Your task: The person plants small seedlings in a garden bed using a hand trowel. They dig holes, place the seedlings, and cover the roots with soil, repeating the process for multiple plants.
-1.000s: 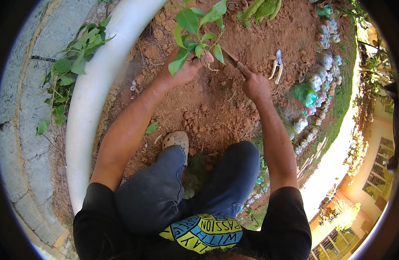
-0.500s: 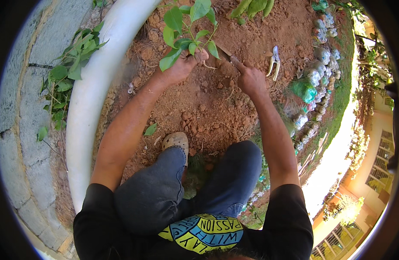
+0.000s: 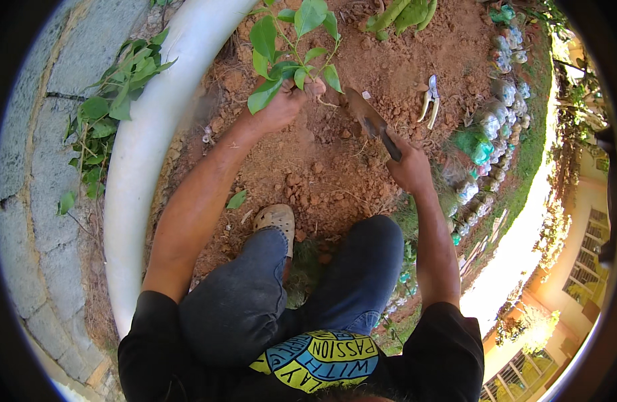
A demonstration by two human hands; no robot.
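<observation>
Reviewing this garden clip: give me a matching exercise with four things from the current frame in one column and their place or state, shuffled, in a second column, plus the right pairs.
Things:
1. seedling
2. trowel
3. pruning shears
4. white pipe

Places or states:
A. lying untouched on the red soil, right of the blade
B. gripped by the right hand, blade pointing toward the plant
C. curving along the left edge of the bed
D. held by its stem in the left hand, leaves up

Pairs: 1-D, 2-B, 3-A, 4-C
</observation>
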